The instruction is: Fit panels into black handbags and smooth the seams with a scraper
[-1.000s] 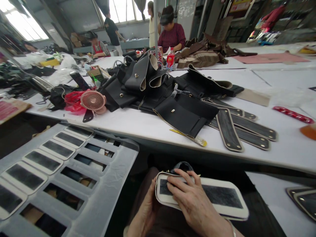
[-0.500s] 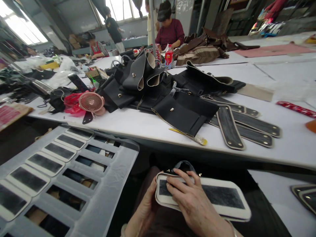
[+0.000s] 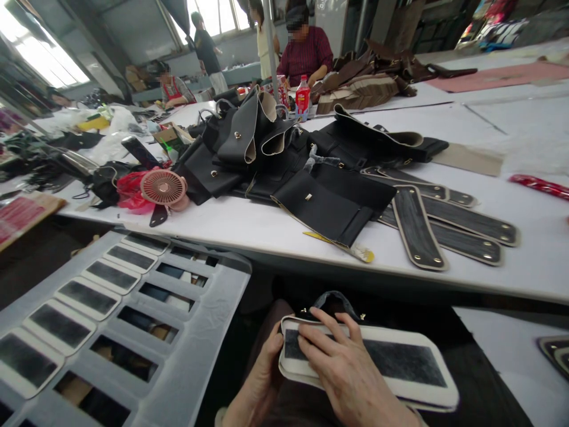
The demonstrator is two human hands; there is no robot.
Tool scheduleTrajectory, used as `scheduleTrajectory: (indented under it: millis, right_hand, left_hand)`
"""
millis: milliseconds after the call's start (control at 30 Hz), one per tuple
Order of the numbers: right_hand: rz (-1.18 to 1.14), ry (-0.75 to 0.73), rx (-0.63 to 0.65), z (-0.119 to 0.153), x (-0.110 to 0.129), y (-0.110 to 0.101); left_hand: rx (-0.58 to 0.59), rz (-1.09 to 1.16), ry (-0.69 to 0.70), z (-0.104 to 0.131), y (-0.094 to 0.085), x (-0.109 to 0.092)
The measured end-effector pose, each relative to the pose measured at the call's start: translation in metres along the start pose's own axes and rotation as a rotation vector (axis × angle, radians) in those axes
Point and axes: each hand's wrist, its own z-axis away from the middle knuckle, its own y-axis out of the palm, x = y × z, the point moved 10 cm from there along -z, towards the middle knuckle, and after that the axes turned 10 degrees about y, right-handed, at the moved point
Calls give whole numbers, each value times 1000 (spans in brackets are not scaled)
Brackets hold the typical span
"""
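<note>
Since a second earlier, the right end of the pale panel [image 3: 413, 362] had shifted slightly right and down in the head view, at lower right of centre. Its left end sat in the left hand [image 3: 260, 373], thumb against the edge, other fingers mostly hidden. The right hand [image 3: 344, 362] covered part of the dark strip, fingers bent and slightly spread, its thumb out of sight. A handle [image 3: 333, 295] arched just behind. A grey tray [image 3: 204, 314] filled the lower left; black bags [image 3: 329, 198] crowded mid-frame, between a pink fan [image 3: 163, 188] and straps [image 3: 418, 228].
</note>
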Motion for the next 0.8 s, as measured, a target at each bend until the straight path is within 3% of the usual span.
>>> scheduleTrajectory:
  millis: [133,300,467,567,633,700,767,800]
  right_hand:
    - [-8,-8,-32,0,-1,-2]
    - [-36,-23,-31,1,-4,3]
    - [-241,85,151,-4,-11,14]
    - [-514,268,171,-6,-17,-3]
    - [-748,349,42,-2,-28,-27]
    - [-961,396,-181,14,-55,-51]
    - [-1078,534,-491,52,-109,-64]
    - [-1098,674,-664,81,-143,-62]
  left_hand:
    - [52,22,8,2,9,-2]
    - [56,-104,30,2,11,-10]
    - [40,-241,115,-7,-7,-13]
    - [20,-390,181,-15,-21,-17]
    - [8,-468,238,-20,-25,-21]
    - [-9,-501,284,-24,-27,-25]
    - [-7,-513,305,-27,-27,-26]
    - [8,-530,311,-28,-26,-27]
